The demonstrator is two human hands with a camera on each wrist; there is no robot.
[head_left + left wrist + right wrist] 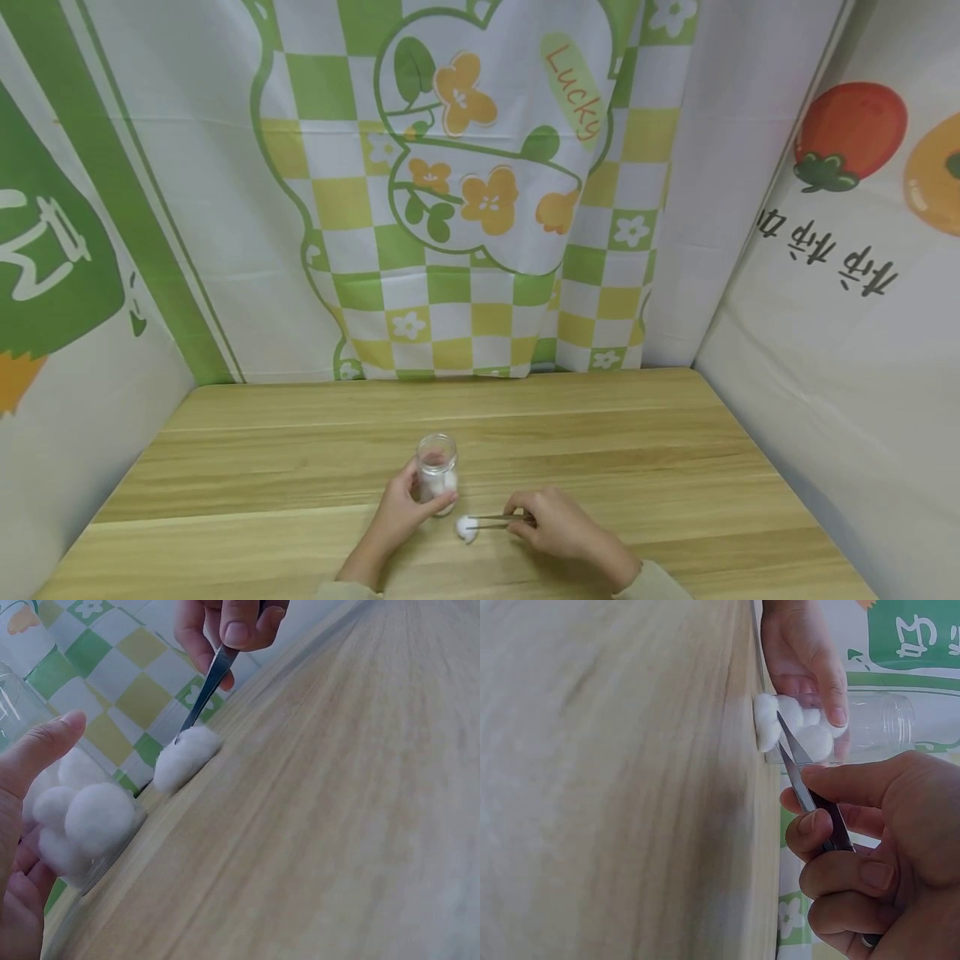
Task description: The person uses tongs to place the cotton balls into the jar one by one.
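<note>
My left hand (396, 515) grips a clear jar (437, 460) standing upright on the table, its thumb and fingers around the wall. Several white cotton balls (97, 817) sit in the lower part of the jar, whose top has no lid on it. Just right of the jar, a loose cotton ball (466, 528) lies on the wood. My right hand (558, 525) pinches metal tweezers (210, 684) between thumb and fingers. The two tweezer tips are spread apart, right at the loose cotton ball.
The wooden table (300, 458) reaches back to a green and yellow checkered curtain (480, 317). Printed white cloth hangs along the left and right sides of the table.
</note>
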